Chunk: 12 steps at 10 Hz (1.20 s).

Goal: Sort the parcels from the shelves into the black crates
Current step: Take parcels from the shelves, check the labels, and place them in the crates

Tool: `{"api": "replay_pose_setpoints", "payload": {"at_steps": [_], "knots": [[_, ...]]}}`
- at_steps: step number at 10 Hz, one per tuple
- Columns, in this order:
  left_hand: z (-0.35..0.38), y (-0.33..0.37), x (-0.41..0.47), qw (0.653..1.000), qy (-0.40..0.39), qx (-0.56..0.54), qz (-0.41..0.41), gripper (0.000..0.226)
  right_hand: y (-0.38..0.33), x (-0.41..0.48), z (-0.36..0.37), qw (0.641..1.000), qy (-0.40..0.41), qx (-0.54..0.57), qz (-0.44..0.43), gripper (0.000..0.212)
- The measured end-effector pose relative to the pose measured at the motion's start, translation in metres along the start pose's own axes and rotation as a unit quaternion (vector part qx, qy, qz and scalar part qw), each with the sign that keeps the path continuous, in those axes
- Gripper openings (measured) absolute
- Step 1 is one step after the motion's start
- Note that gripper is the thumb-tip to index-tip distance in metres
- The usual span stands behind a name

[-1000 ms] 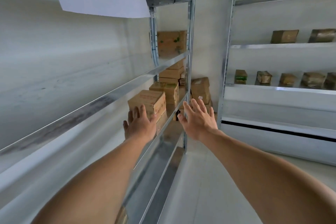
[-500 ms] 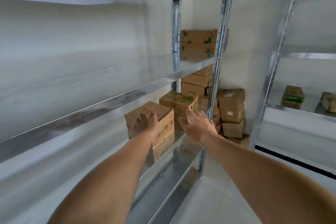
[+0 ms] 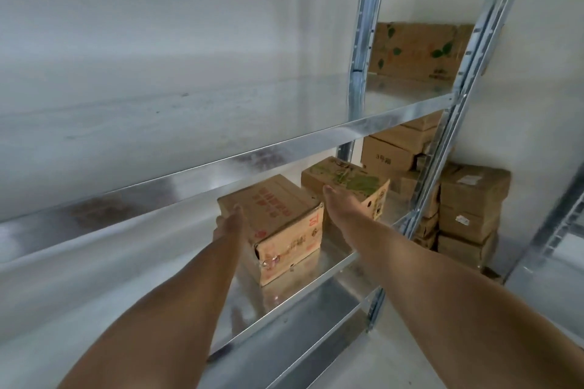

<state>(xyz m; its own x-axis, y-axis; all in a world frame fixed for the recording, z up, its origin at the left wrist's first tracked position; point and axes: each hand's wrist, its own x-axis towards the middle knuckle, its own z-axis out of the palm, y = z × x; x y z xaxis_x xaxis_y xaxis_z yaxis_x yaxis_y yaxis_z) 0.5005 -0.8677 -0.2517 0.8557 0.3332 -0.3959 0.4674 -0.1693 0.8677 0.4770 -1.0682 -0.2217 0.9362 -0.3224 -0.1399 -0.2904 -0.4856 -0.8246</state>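
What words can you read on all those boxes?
"3号箱": side of the plain carton at the back of the lower shelf.
Nearest carton, red print: too blurred.
Carton behind it, green print: too blurred.
Leaf-printed carton, upper shelf: too blurred.
Cartons stacked beside the rack, white labels: too small.

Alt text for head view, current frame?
The person's left hand and right hand reach onto a metal shelf, flanking a red-printed cardboard box. More boxes sit behind it, on the shelf above, and stacked on the floor.
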Motion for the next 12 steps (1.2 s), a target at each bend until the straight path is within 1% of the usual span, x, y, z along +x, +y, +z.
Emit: {"api": "replay_pose_setpoints", "payload": {"at_steps": [1, 2, 3, 4, 5, 6, 7, 8, 9, 10, 11, 12], "knots": [[0.017, 0.002, 0.036, 0.997, 0.004, -0.046, -0.065, 0.067, 0.000, 0.048, 0.019, 1.000, -0.014, -0.005, 0.025, 0.026], [0.033, -0.001, 0.059, 0.989, 0.005, -0.101, -0.104, 0.065, -0.010, 0.079, 0.033, 0.999, -0.015, -0.043, 0.018, 0.034], [0.044, 0.007, 0.059, 0.988, -0.021, -0.092, -0.123, 0.047, -0.006, 0.107, 0.040, 0.997, -0.049, -0.050, 0.041, 0.052], [0.052, 0.012, 0.061, 0.990, -0.018, -0.077, -0.120, 0.036, 0.000, 0.130, 0.038, 0.993, -0.097, -0.025, 0.058, 0.052], [0.052, 0.021, 0.056, 0.986, -0.032, -0.117, -0.110, 0.041, 0.004, 0.150, 0.036, 0.988, -0.133, 0.049, 0.059, 0.032], [0.050, 0.016, 0.051, 0.982, -0.045, -0.148, -0.109, 0.057, 0.012, 0.154, 0.036, 0.976, -0.147, 0.122, 0.101, 0.030], [0.036, 0.011, 0.024, 0.978, -0.010, -0.178, -0.103, 0.077, 0.033, 0.161, 0.028, 0.969, -0.165, 0.154, 0.101, 0.061], [0.032, 0.006, 0.011, 0.975, 0.017, -0.202, -0.094, 0.088, 0.034, 0.145, 0.002, 0.954, -0.229, 0.164, 0.103, 0.063], [0.038, 0.004, -0.013, 0.969, 0.030, -0.229, -0.088, 0.086, 0.037, 0.133, -0.023, 0.935, -0.301, 0.149, 0.112, 0.074], [0.044, -0.001, -0.044, 0.969, 0.036, -0.237, -0.060, 0.088, 0.045, 0.128, -0.045, 0.915, -0.349, 0.169, 0.109, 0.077], [0.047, -0.008, -0.067, 0.963, 0.052, -0.259, -0.058, 0.089, 0.046, 0.117, -0.064, 0.905, -0.361, 0.195, 0.112, 0.075], [0.047, -0.007, -0.088, 0.964, 0.061, -0.256, -0.043, 0.086, 0.051, 0.105, -0.076, 0.906, -0.355, 0.205, 0.108, 0.074]]}}
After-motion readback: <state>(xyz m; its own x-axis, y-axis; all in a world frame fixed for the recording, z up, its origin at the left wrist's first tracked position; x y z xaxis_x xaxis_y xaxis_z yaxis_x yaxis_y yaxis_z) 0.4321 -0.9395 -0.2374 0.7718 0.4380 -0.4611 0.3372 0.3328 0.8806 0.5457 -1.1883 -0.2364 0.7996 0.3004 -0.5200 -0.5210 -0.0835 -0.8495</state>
